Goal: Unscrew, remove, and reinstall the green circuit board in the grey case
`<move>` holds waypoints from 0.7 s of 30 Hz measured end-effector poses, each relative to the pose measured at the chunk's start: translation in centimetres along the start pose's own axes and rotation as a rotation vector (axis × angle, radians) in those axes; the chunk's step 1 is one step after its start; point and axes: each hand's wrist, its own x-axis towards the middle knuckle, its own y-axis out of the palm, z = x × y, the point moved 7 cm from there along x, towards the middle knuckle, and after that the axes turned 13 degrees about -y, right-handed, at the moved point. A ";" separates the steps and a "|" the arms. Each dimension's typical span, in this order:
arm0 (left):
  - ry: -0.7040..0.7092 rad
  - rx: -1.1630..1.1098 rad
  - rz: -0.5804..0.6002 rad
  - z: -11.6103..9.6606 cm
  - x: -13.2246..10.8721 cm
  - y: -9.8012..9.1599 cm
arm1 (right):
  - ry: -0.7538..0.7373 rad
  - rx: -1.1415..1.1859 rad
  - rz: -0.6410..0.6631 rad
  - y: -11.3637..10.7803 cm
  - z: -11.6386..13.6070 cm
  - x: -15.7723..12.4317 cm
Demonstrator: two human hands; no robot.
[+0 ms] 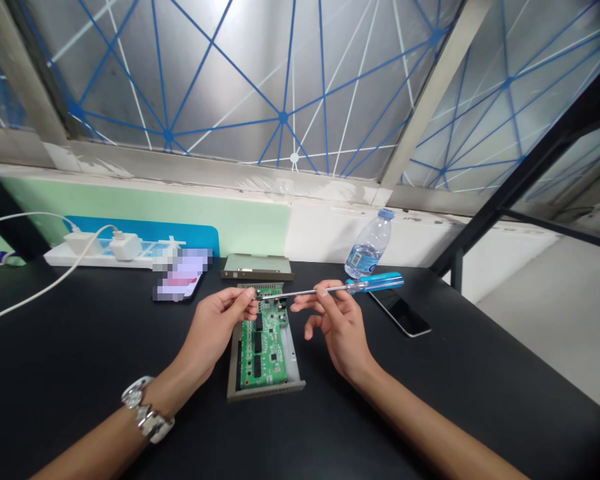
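Observation:
A screwdriver (375, 283) with a clear blue handle lies nearly level above a green circuit board (275, 340) in an open metal case. My right hand (341, 323) pinches its shaft near the handle between thumb and finger, the other fingers loosely bent. At the tip, my left hand (225, 317) has thumb and fingers pressed together; whatever they hold there is too small to make out. The case (234, 373) rests on the black table, its far end partly behind my left fingers.
Behind the case lies a metal cover (257, 267). A water bottle (369, 245) and a dark phone (403, 312) are at the right. A lit phone (183, 277) and a power strip (105, 253) with white cables are at the left.

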 end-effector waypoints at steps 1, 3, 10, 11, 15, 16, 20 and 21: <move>0.002 -0.002 -0.003 0.0 0.0 0.0 | 0.001 0.000 -0.001 0.0 0.0 0.0; 0.007 -0.006 -0.010 0.0 0.0 -0.1 | 0.004 -0.002 0.000 0.0 0.0 -0.1; -0.001 0.000 -0.016 0.0 0.0 0.0 | 0.001 0.004 -0.010 0.0 0.0 -0.1; 0.000 0.002 -0.015 0.0 -0.1 0.0 | 0.002 0.004 -0.012 0.0 0.0 -0.1; 0.000 0.012 -0.005 -0.2 -0.2 0.1 | -0.006 0.006 -0.014 0.1 0.1 0.0; -0.003 0.011 -0.001 -0.3 -0.2 0.1 | -0.011 0.007 -0.017 0.1 0.1 0.0; -0.016 -0.011 0.023 -0.4 -0.3 0.3 | -0.022 0.003 -0.029 -0.1 0.4 0.1; -0.018 -0.016 0.029 -0.4 -0.3 0.4 | -0.021 0.001 -0.028 -0.1 0.4 0.1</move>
